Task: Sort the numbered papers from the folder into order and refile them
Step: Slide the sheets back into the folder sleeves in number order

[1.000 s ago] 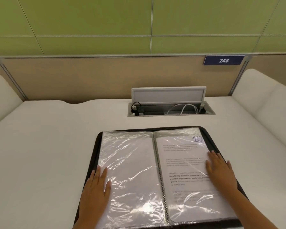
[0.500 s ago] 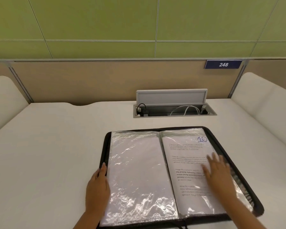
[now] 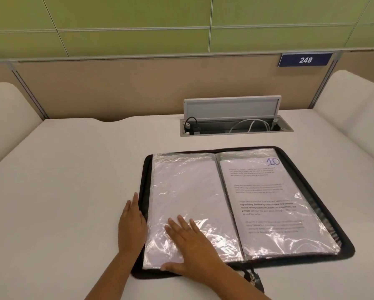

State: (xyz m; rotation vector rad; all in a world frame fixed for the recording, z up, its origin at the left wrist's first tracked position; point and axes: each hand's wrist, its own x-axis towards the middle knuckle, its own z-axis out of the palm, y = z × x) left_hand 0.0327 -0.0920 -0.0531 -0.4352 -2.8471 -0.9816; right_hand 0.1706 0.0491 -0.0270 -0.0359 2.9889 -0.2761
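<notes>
head view: white desk [image 3: 73, 191], green wall [image 3: 138, 18]; both hands flat, holding nothing.

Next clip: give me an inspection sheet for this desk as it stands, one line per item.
Surface: white desk, matte.
Job's things: black zip folder open flat; right clear sleeve holds printed paper marked 10; left clear sleeve shows no print.
Clutter: nothing seen.
Hands: left hand flat at the folder's left edge; right hand flat on the left sleeve.
Cables: white cable and black cable in the open grey desk cable tray.
Surroundings: beige partition, blue sign 248, green wall.
</notes>
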